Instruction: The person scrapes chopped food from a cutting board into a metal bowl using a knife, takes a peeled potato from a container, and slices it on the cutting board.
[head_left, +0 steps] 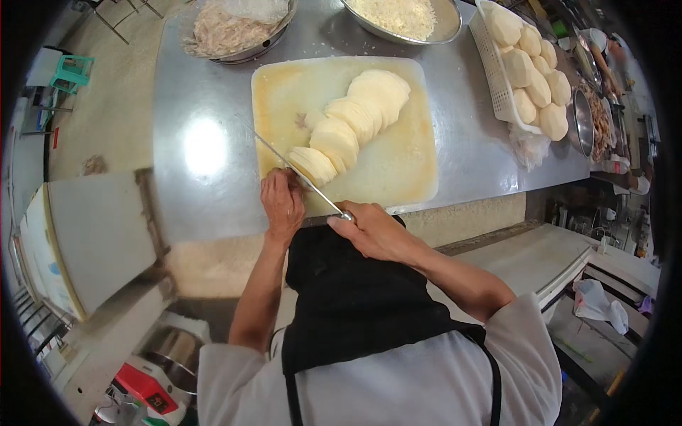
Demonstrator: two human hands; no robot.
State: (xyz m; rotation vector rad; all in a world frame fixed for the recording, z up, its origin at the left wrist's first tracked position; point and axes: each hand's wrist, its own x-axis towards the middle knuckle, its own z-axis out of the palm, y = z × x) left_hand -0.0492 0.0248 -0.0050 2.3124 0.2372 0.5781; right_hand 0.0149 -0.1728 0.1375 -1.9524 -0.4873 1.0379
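My right hand (373, 228) is wrapped around the handle of a long kitchen knife (273, 150), whose thin blade points up and to the left. Close beside the blade, my left hand (282, 206) has its fingers curled in at the near edge of the cutting board (398, 174); whatever they grip is hidden. Thin pale slices of what look like peeled potatoes (335, 140) lie fanned in an overlapping row from the knife toward the board's far right. A small pale scrap (301, 119) rests left of the row.
A metal bowl of shredded pale food (398, 15) and a bowl of pinkish food under plastic (231, 32) stand at the back of the steel table (202, 206). Whole peeled potatoes (538, 89) fill a white basket (492, 71) at right. Another person (604, 53) is at far right.
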